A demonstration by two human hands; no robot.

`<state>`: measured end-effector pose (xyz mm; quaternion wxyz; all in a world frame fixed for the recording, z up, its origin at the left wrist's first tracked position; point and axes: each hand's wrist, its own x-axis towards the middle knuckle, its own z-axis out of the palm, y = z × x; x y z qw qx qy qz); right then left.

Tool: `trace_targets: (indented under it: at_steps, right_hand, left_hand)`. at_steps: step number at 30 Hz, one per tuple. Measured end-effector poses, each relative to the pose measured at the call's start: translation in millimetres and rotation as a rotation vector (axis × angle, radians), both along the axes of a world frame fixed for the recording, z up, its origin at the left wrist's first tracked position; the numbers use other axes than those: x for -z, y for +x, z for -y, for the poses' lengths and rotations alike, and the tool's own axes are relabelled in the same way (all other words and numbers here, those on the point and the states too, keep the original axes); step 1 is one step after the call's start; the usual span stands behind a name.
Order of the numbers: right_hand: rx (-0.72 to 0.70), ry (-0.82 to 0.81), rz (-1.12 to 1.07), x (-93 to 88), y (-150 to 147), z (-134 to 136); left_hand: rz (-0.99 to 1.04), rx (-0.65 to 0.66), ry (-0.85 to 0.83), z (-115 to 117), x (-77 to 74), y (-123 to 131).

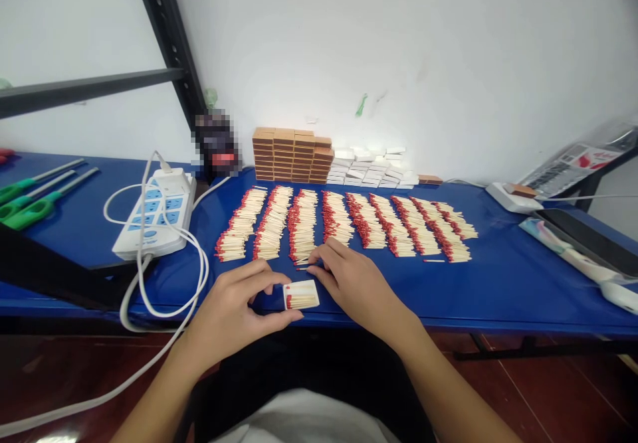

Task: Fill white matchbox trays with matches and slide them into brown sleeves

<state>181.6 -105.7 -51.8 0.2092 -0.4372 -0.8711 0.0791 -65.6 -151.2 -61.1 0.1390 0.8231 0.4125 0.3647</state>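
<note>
Matches [299,302] lie side by side in a small white tray [316,297], red heads toward my left, near the front edge of the blue tabletop [478,297]. My left hand [232,307] is clamped on that tray, thumb along the near side and fingers at the far corner. My right hand [355,285] is just beyond it, thumb and forefinger close together at the near end of the third row from the left; I cannot tell whether they have a match pinched between them. One loose match [301,269] lies by those fingertips.

Past my hands, long rows of matches [366,224] spread across the tabletop, their red heads also leftward, and a single match [433,261] lies apart, near the right-hand rows. Behind them, brown boxes [284,157] are stacked before the wall [399,51], with a pile of white trays [371,169] just beside.

Farther to my left I have a white power strip [157,217] with cables, then green-handled tools [34,207]. Far right lies a dark phone [583,230].
</note>
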Motion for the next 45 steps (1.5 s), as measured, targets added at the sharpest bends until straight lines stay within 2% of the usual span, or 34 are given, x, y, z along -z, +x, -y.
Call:
trace_targets:
  at_steps: [14,20,24,27,33,39,45]
  right_hand:
    - [-0.003,0.016,0.066,-0.9,0,0]
    - [-0.064,0.107,0.009,-13.5,-3,22]
    - [-0.119,0.097,0.032,-15.1,-10,32]
    - [-0.107,0.108,0.016,-12.7,-9,27]
    - [0.010,0.074,0.023,-3.7,1,6]
    - [0.002,0.054,0.020,4.7,-1,0]
    - [-0.006,0.063,0.014,5.7,-1,-1]
  left_hand:
    - [0.002,0.003,0.001,1,-1.6,0]
    - [0.016,-0.034,0.009,-2,-2.7,2]
    - [0.022,-0.038,0.022,-2,-1.2,3]
    - [0.022,-0.037,0.016,-1,-0.4,2]
    - [0.016,-0.028,0.005,-1,0.3,1]
    - [0.014,-0.023,0.000,-1,-0.1,1]
    - [0.014,-0.023,0.004,-1,0.2,1]
